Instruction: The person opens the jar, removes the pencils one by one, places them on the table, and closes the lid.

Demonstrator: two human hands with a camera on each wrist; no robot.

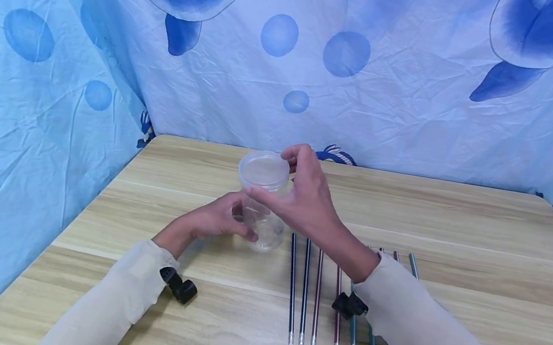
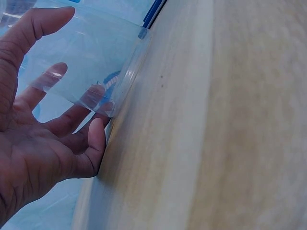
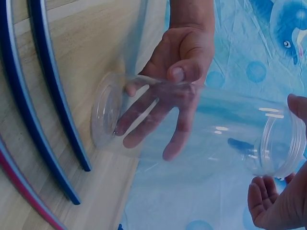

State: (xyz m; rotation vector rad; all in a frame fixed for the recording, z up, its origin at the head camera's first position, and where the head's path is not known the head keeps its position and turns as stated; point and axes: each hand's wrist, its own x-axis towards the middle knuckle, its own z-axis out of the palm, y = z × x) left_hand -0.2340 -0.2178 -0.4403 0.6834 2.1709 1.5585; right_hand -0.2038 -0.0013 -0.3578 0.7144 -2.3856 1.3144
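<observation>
A clear plastic jar [image 1: 268, 234] stands upright on the table, with a round translucent lid [image 1: 263, 170] on its top. My left hand [image 1: 218, 216] holds the jar's lower part from the left; in the left wrist view its thumb and fingers [image 2: 34, 93] lie around the see-through wall. From the right, my right hand [image 1: 305, 198] grips the lid at its edge, thumb in front and fingers behind. The right wrist view shows the jar [image 3: 216, 124] sideways, with the right hand [image 3: 283, 201] at the lid end. Nothing is visible inside the jar.
Several pencils [image 1: 304, 291] lie side by side on the wooden table [image 1: 218, 332], right of the jar, some partly hidden under my right forearm. A blue curtain [image 1: 400, 113] with dolphins hangs behind the table's far edge and along the left.
</observation>
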